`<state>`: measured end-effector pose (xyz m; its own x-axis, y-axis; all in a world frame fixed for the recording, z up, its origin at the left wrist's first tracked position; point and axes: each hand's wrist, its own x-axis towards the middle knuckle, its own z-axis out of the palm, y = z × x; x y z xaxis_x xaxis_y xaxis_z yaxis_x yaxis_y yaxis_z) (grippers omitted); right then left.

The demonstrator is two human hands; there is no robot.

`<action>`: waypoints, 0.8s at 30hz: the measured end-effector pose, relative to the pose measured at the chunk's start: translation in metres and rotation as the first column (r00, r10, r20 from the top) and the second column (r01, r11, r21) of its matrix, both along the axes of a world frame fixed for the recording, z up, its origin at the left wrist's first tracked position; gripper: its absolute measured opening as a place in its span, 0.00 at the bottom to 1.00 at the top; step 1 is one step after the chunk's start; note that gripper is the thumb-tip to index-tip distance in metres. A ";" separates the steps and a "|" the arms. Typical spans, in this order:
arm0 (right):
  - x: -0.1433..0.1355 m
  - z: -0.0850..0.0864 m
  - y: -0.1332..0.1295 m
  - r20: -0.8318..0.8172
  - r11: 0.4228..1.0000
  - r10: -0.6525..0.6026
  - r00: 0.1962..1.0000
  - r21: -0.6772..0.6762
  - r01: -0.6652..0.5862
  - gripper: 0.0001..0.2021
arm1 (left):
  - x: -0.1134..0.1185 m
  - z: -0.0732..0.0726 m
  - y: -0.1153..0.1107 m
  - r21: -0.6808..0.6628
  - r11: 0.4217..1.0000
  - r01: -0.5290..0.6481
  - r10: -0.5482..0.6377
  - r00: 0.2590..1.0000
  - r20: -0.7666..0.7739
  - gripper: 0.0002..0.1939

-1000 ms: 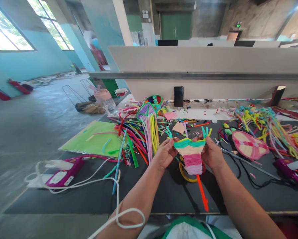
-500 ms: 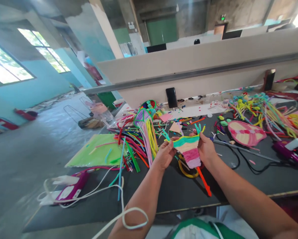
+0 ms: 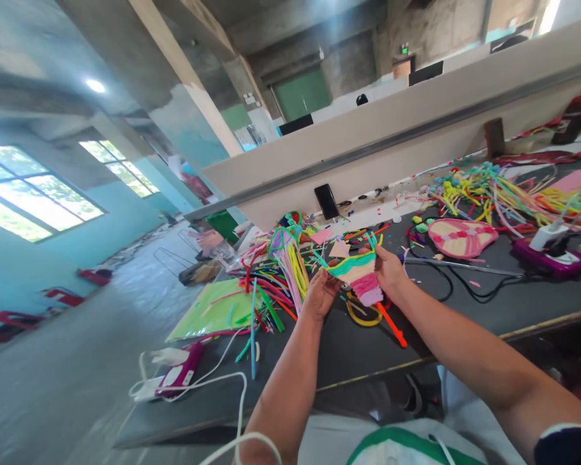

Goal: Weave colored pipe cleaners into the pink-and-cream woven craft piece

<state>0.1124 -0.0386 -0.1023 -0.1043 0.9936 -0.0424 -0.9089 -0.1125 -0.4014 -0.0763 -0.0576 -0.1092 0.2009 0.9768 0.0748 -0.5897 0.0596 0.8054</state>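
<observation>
Between my two hands is a striped piece made of pipe cleaners (image 3: 360,276), held up over the dark table. Its bands run yellow, teal, cream, magenta and lilac, narrowing toward the bottom, and teal ends stick out at both top corners. My left hand (image 3: 322,294) pinches its left corner, and my right hand (image 3: 390,268) grips the right edge. From its lower tip an orange-red pipe cleaner (image 3: 391,325) points down toward the table. Partly hidden below the piece are yellow-handled scissors (image 3: 365,320).
Loose pipe cleaners (image 3: 295,265) and a green sheet (image 3: 207,313) lie to the left. A pink-edged oval piece (image 3: 462,237) rests at right. Purple power strips (image 3: 183,368) with cables sit at both sides. A phone (image 3: 326,201) leans against the partition (image 3: 391,139).
The camera view has tilted and shifted, so the scene appears rotated. Both hands keep their hold on the striped piece, which looks little changed.
</observation>
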 end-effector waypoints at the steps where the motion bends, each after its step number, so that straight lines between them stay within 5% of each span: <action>1: 0.001 0.000 0.001 -0.004 1.000 -0.009 1.000 0.003 0.009 0.06 | -0.002 0.000 0.002 -0.023 1.000 -0.015 0.015 1.000 0.023 0.17; 13: 0.000 -0.006 0.000 0.009 0.998 0.038 0.999 0.043 -0.038 0.06 | -0.015 -0.008 0.013 -0.091 0.982 -0.163 0.167 0.985 0.035 0.11; 24: -0.006 -0.005 -0.003 0.021 0.998 0.063 0.998 0.028 -0.064 0.08 | -0.013 0.000 0.008 -0.132 0.979 -0.154 0.162 0.985 0.051 0.12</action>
